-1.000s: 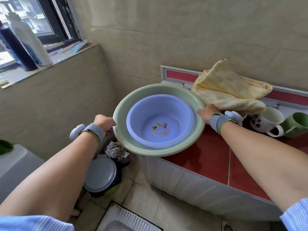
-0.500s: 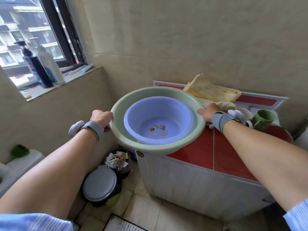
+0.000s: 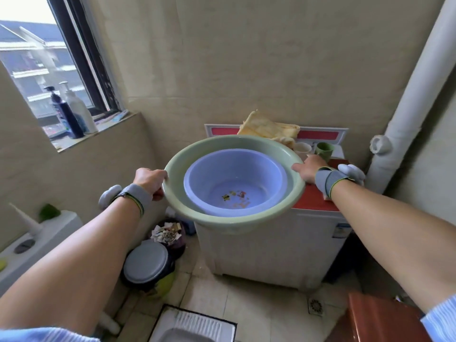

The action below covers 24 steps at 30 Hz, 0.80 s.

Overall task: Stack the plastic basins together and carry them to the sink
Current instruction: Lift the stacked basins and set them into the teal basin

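Left hand & right hand clamp opposite rims of green basin, purple basin nested btwn fingers. The 2 look airborne; should carry level w/ even grip.

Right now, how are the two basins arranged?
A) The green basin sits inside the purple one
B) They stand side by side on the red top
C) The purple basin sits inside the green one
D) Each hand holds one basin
C: the purple basin nests inside the green basin, whose rim the left hand and the right hand grip on opposite sides.
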Motion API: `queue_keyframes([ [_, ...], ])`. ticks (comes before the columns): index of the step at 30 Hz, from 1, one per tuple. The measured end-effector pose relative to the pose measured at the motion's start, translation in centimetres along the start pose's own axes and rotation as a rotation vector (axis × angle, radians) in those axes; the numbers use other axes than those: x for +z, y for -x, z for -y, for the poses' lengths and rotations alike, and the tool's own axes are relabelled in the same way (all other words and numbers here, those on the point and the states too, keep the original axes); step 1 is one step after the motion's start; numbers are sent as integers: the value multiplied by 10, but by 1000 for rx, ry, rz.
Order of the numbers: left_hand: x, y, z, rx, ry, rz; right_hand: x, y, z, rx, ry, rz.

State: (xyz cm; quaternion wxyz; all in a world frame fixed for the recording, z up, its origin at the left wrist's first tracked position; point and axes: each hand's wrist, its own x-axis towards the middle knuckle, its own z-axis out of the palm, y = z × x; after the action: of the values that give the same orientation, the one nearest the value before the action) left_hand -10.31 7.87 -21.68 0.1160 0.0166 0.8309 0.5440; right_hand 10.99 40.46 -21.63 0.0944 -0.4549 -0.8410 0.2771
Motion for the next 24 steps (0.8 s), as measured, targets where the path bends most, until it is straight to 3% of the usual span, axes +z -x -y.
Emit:
queue_keyframes([
  [11, 19, 90, -2, 57, -96, 165, -46, 111, -81, 164, -48, -93],
  [24, 22, 174, 72, 84, -179, 462, -10, 291, -174, 471, -70, -244],
])
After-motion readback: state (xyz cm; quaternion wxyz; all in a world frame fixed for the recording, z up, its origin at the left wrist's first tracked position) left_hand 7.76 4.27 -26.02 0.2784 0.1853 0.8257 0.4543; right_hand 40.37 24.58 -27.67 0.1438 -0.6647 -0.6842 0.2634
